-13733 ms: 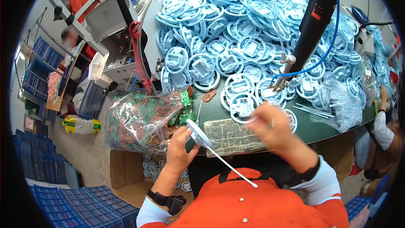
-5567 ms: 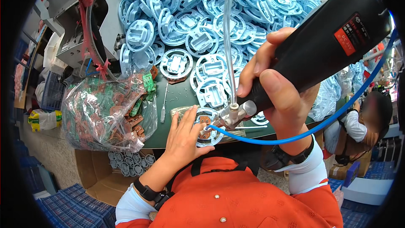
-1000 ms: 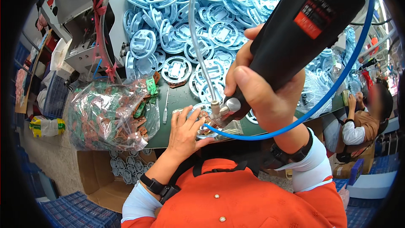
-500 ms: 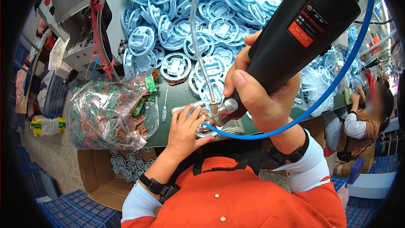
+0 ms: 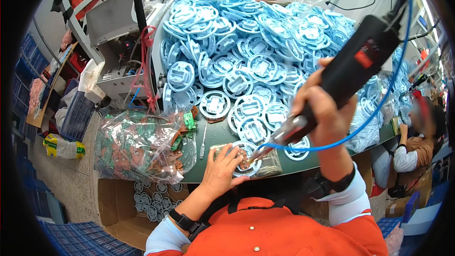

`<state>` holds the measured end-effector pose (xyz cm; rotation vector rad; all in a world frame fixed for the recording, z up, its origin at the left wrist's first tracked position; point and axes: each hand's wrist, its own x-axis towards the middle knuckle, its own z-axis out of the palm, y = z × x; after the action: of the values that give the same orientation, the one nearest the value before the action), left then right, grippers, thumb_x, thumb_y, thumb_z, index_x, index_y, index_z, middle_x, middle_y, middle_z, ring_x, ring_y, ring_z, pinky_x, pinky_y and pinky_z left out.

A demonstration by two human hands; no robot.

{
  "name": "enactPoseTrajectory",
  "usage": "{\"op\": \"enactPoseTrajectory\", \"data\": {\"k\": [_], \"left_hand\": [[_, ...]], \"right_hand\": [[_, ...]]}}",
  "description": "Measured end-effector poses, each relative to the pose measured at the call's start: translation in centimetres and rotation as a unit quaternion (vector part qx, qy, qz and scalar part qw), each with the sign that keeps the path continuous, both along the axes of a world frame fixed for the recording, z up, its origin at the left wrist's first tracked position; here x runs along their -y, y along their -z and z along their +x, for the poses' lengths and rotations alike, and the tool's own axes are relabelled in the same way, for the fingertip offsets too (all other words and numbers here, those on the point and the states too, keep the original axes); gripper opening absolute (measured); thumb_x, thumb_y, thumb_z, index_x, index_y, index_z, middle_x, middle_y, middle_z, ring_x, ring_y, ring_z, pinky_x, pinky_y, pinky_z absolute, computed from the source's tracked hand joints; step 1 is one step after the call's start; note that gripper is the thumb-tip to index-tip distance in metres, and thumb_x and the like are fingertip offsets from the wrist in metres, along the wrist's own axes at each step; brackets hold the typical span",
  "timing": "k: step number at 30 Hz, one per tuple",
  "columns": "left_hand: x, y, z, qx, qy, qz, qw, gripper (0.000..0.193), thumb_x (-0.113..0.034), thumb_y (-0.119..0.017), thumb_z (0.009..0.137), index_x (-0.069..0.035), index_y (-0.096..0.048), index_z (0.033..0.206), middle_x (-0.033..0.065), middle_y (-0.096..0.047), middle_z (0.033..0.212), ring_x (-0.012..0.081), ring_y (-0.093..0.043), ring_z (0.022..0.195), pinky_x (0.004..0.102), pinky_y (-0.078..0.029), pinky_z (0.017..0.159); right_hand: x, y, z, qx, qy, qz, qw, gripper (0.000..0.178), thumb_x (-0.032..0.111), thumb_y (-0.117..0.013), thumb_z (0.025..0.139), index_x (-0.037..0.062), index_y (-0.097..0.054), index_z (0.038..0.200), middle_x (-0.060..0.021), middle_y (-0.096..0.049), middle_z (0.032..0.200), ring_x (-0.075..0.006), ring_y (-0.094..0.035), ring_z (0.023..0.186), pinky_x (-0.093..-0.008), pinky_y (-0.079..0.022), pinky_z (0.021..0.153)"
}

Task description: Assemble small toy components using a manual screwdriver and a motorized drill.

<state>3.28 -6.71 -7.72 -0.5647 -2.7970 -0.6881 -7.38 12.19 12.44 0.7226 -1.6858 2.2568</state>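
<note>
My right hand (image 5: pixel 327 114) is wrapped round a black electric screwdriver (image 5: pixel 362 59), which slants down to the left. Its thin tip reaches a brown circuit board (image 5: pixel 243 157) seated in a light blue round plastic frame (image 5: pixel 256 167). Whether the tip touches a screw is too small to tell. On the left rim of that frame lies my left hand (image 5: pixel 219 173), fingers spread and stretched out, thumb apart near the table edge. A blue air hose (image 5: pixel 348 141) runs from the screwdriver's nose, curving under my right wrist and up the right side.
Light blue round frames (image 5: pixel 251 66) lie heaped across the back of the green table (image 5: pixel 218 135). A clear bag of circuit boards (image 5: pixel 142 144) and a slim hand screwdriver (image 5: pixel 203 142) are at left. Below, a cardboard box (image 5: pixel 113 208) holds frames. Other people sit at far back and right.
The screwdriver and my right hand have shifted right and back from my body, and its tip now shows over the circuit board. My left hand stays on the frame. The view has tilted up.
</note>
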Motion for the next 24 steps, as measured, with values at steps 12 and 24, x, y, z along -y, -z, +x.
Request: {"op": "enactPoseTrajectory", "data": {"k": [12,24], "left_hand": [[2.9,-1.6,-1.5,0.062,0.111,0.061,0.99,0.051,-0.029,-0.086,0.067,-0.011,-0.065,0.109,0.0134,-0.053,0.139,0.0344,-0.043,0.136,0.0562,-0.031,0.108],[2.9,-2.6,-2.5,0.124,0.151,0.073,0.978,0.032,-0.025,-0.083,0.073,-0.009,-0.065,0.094,0.0132,-0.059,0.131,0.0357,-0.046,0.133,0.058,-0.034,0.107]], "right_hand": [[-8.3,3.6,-7.1,-0.1,0.25,0.2,0.942,0.049,0.006,-0.072,0.085,0.0012,-0.048,0.128,-0.0066,-0.056,0.108,-0.0137,-0.058,0.098,-0.0302,-0.048,0.085],[-9.9,18.2,-0.7,-0.102,0.145,0.661,0.729,0.056,0.022,-0.078,0.074,0.0108,-0.056,0.125,-0.0155,-0.058,0.116,-0.0337,-0.057,0.108,-0.0438,-0.049,0.084]]}}
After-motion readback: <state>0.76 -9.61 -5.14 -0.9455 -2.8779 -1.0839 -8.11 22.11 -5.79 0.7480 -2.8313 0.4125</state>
